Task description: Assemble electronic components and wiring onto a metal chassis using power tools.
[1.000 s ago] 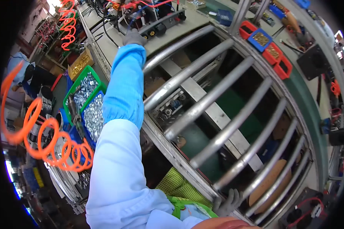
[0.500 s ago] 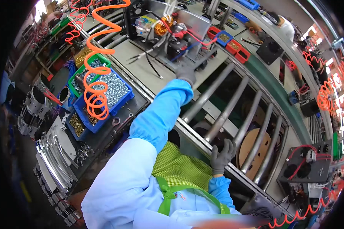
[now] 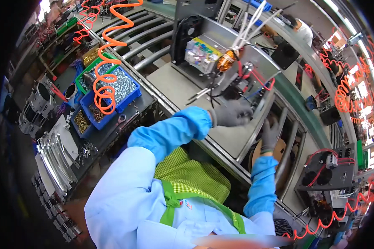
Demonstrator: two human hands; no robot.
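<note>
In the middle stands an opened electronic unit with a metal chassis [image 3: 220,31], a black fan [image 3: 189,27], an orange-wound copper coil [image 3: 226,61] and loose white and black cables [image 3: 245,31]. It rests on a pale board [image 3: 164,81] over the rollers. My left hand [image 3: 232,113], in a grey glove, is at the unit's near side with its fingers curled. What they hold, if anything, is hidden. My right hand [image 3: 270,135], also gloved, is raised over the rollers by the unit's right corner, fingers stretched and slightly apart, holding nothing visible.
Metal rollers [image 3: 286,153] run beneath both hands. At left are a blue bin of screws [image 3: 138,92], a green bin [image 3: 108,56], a wrench [image 3: 121,118] and curved metal strips [image 3: 50,166]. A coiled orange hose [image 3: 112,41] hangs there. Another black unit [image 3: 326,176] is at right.
The unit and its board have shifted right and nearer along the rollers, my left hand moving with them. My right hand has moved forward and right, towards the unit's corner.
</note>
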